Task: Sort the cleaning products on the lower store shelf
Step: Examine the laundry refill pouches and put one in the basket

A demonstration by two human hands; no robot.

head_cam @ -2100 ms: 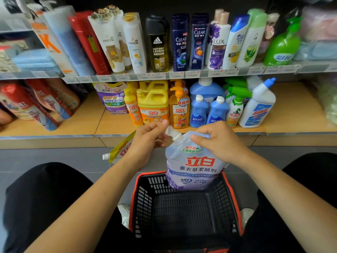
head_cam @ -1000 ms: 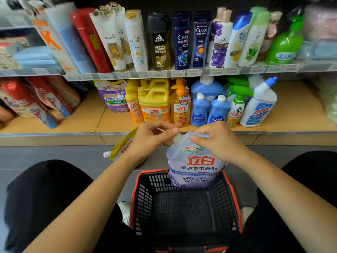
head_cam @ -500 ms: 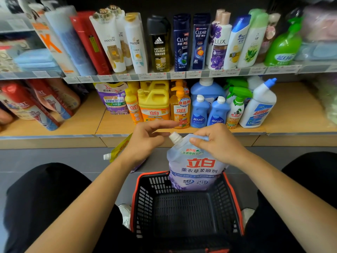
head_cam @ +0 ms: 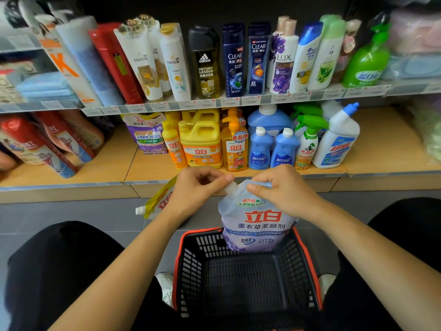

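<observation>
A pale blue and purple softener refill pouch [head_cam: 259, 223] stands upright at the far end of the red and black basket [head_cam: 307, 263]. My right hand [head_cam: 284, 189] grips the pouch's top corner. My left hand [head_cam: 198, 187] has its fingers curled at the pouch's white spout cap [head_cam: 231, 186], thumb and forefinger on it. A yellow refill pouch [head_cam: 157, 203] lies on the floor under my left wrist, partly hidden. On the lower shelf [head_cam: 143, 167] stand a purple pouch [head_cam: 149, 133], yellow dish soap bottles [head_cam: 201, 144], blue bottles [head_cam: 270, 149], a green spray bottle [head_cam: 307, 142] and a white toilet cleaner [head_cam: 336, 142].
The upper shelf [head_cam: 214, 103] carries shampoo and body wash bottles. Red packs [head_cam: 43, 144] lean at the lower shelf's left end. The lower shelf has bare wood [head_cam: 386, 144] at its right. My knees in black flank the basket on the grey floor [head_cam: 71, 211].
My left hand has closed back onto the spout cap after opening away from it half a second ago. The pouch stays upright in the basket under my right hand.
</observation>
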